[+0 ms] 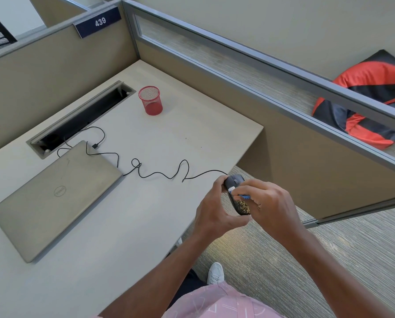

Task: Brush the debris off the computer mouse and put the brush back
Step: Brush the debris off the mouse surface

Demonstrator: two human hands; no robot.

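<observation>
Two hands meet just past the bench [146, 214] edge in the head view: the left hand [211, 207] grips the computer mouse [235, 180], its long axis running toward the person, while the right hand [270, 203] fingers [244, 188] pinch the brush [232, 188] crosswise, bristles just beyond the debris [242, 205].

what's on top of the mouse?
On the mouse: debris at its near end, white bristles of a blue brush across the middle. The right hand hides most of the handle and the mouse's right side.

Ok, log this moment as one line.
phase: brushing | left hand: grips mouse | right hand: holds brush on mouse | debris: present on mouse
</observation>
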